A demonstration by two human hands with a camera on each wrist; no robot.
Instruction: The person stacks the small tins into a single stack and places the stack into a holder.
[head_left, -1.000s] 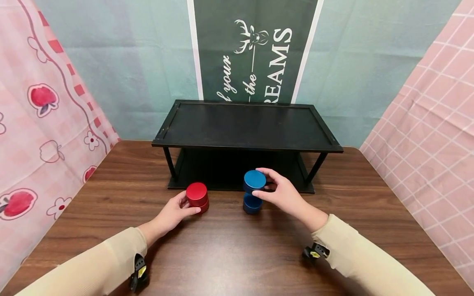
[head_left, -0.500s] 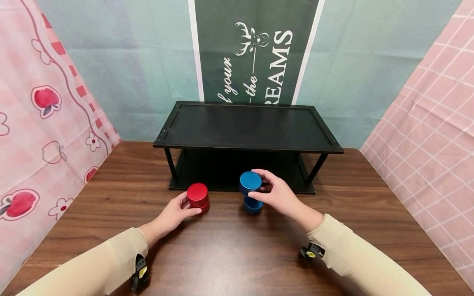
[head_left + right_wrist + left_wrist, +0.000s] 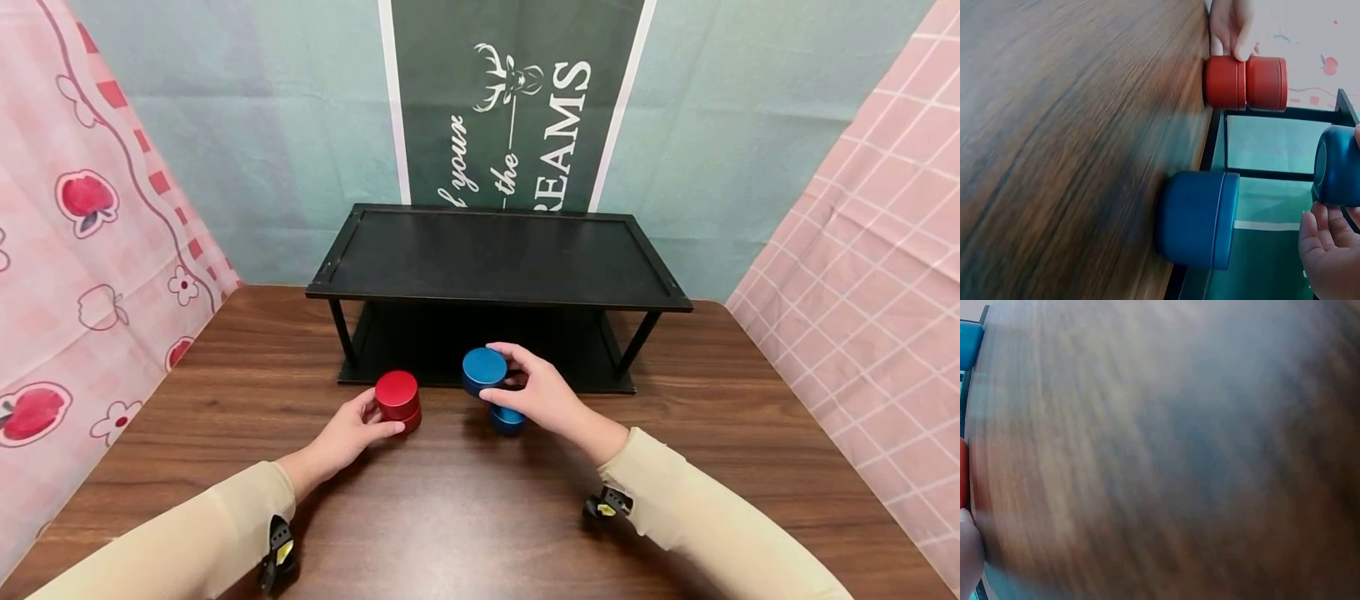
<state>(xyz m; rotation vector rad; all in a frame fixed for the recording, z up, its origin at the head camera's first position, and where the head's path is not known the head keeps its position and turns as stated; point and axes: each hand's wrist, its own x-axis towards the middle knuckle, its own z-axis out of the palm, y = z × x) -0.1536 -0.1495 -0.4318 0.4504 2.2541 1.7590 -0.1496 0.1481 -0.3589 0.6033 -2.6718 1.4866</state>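
At the front edge of the black shelf [image 3: 495, 254], in the head view, the right hand [image 3: 543, 392] is holding the upper blue canister [image 3: 483, 367] clear of the table [image 3: 465, 517]. The thumb is pressing on the near side and the fingers are curving round the far right side; the hand is opening only as wide as the canister. The lower blue canister [image 3: 507, 421] is standing on the table below and slightly to the right of the raised one, partly hidden by it and the thumb. The left hand [image 3: 347, 433] is gripping the lower red canister [image 3: 411, 422], with the thumb lying along the near side and the fingers reaching round the left. The upper red canister [image 3: 397, 393] is resting on top of it, above the thumb tip. Both stacks are occupying the area just in front of the shelf, with bare table between them.

In the left wrist view, blurred wood grain is filling most of the area. A red edge, a blue part and a piece of the hand are showing at the left border; this view is not revealing the finger spacing.

In the right wrist view, the upper blue canister is hanging apart from the lower one, its base facing the table. Fingertips are touching its side, and the right border is cutting off part of the grip. Beyond, a left-hand digit is touching the lower red canister near the seam between the two red pieces.
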